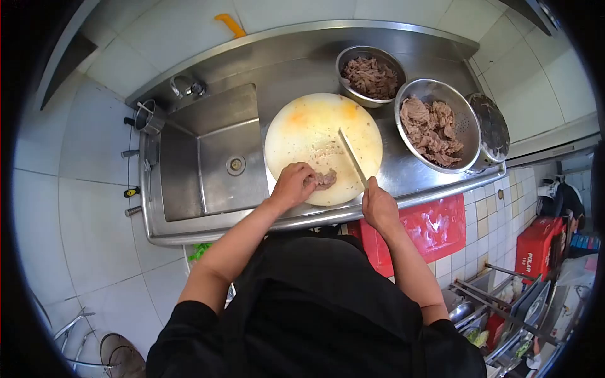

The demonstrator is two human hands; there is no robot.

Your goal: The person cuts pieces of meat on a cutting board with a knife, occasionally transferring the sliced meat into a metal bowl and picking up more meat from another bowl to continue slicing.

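A round, pale cutting board (296, 142) lies on the steel counter, stained yellow and dotted with meat crumbs. At its near edge, my left hand (293, 185) has its fingers curled on a small piece of cooked meat (325, 180). My right hand (380, 206) is wrapped round the handle of a knife (353, 157); the blade rests over the board's right part, pointing away from me, apart from the meat. Behind the board stands a steel bowl (340, 63) of cut meat. To the right, a steel colander (469, 129) holds larger meat pieces.
Left of the board is a steel sink (227, 135) with a faucet (188, 87) behind it. A container of utensils (150, 118) hangs at the sink's left edge. A red plastic lid or bin (441, 230) sits below the counter on the right, near a cluttered rack (498, 302).
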